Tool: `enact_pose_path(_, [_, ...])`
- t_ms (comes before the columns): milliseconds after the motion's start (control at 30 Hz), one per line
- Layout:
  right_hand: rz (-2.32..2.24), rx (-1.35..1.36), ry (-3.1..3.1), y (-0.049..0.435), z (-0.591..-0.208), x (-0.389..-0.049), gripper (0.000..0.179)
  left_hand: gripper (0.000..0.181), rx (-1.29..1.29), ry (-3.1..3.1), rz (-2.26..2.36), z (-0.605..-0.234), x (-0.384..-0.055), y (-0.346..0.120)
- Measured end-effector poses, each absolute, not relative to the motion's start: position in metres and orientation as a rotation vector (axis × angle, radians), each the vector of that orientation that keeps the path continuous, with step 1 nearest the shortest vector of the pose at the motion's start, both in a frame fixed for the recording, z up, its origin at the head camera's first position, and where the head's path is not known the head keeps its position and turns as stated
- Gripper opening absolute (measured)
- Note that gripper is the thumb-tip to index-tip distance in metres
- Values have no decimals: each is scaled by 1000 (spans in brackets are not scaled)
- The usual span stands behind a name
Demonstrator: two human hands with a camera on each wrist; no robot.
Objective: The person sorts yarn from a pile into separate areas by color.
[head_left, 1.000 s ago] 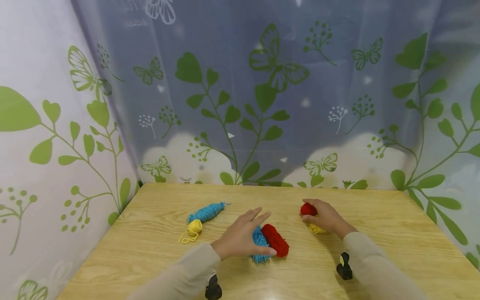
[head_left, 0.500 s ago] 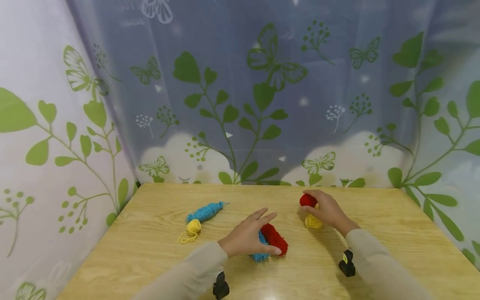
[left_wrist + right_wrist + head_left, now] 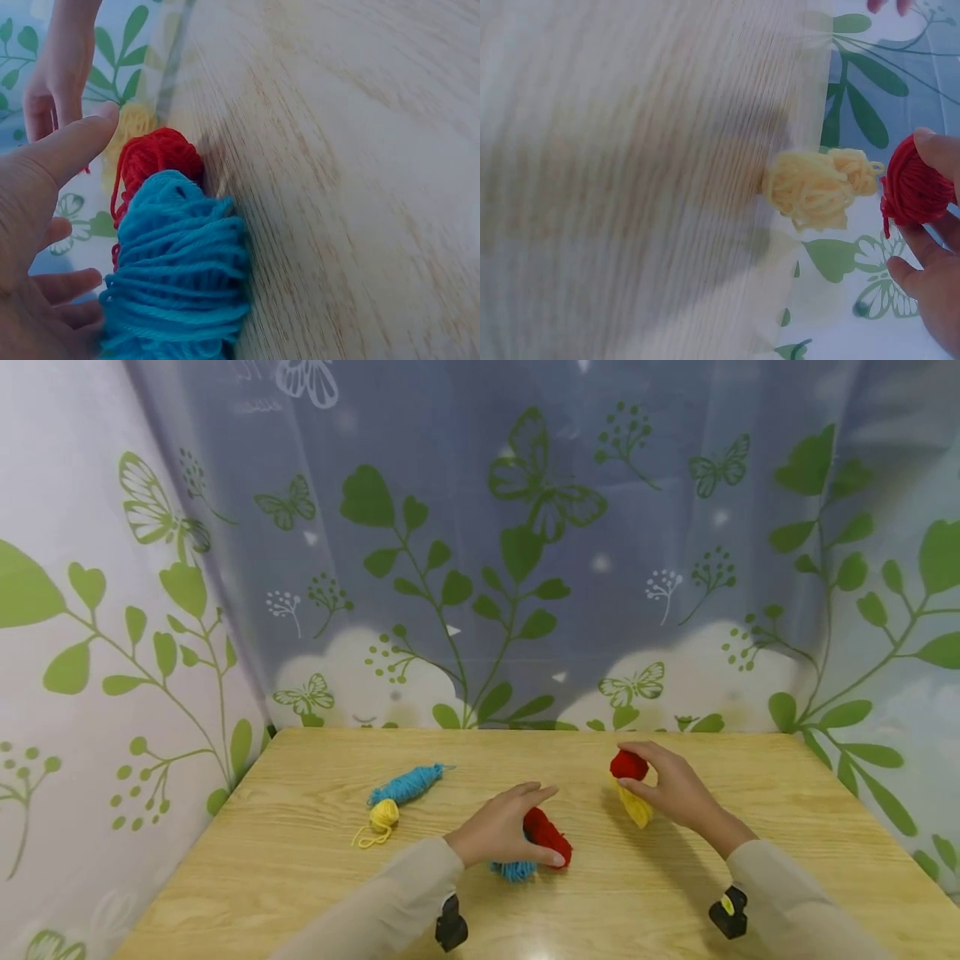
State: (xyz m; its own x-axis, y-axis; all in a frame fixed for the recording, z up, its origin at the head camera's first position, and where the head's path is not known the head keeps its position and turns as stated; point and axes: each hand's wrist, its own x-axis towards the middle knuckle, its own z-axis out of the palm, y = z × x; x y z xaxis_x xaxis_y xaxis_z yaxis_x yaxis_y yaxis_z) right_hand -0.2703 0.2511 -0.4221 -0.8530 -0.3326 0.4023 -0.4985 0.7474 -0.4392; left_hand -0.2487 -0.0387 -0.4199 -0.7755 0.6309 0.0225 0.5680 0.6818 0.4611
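In the head view my right hand pinches a small red yarn ball between thumb and fingers. The right wrist view shows this red ball apart from the yellow skein, which sits on the wooden table beyond a shadow. My left hand arches over a blue skein and a red skein lying side by side. Its fingers are spread, with the thumb near the red skein's front end. From the left wrist, the thumb stands off from the blue yarn, the fingers alongside it.
Further left on the table lie another blue skein and a small yellow ball with a loose tail. A patterned curtain borders the table's back edge and both sides. Black wrist cameras sit under both sleeves.
The right hand has raised the red ball off the yellow yarn and shifted right; more of the yellow skein shows. The left hand has slid slightly right, covering more of the blue skein.
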Motion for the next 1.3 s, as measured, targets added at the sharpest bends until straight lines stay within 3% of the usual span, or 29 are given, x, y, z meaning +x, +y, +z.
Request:
enact_pose_path(600, [1428, 278, -2650, 264, -412, -269, 62, 92, 1086, 2742, 641, -430, -255, -30])
enact_pose_path(900, [1459, 323, -2657, 268, -411, -259, 63, 84, 1109, 2675, 711, -433, -259, -29])
enact_pose_path(1300, [1560, 313, -2708, 284, -429, -219, 67, 64, 1073, 2668, 716, -434, -262, -27])
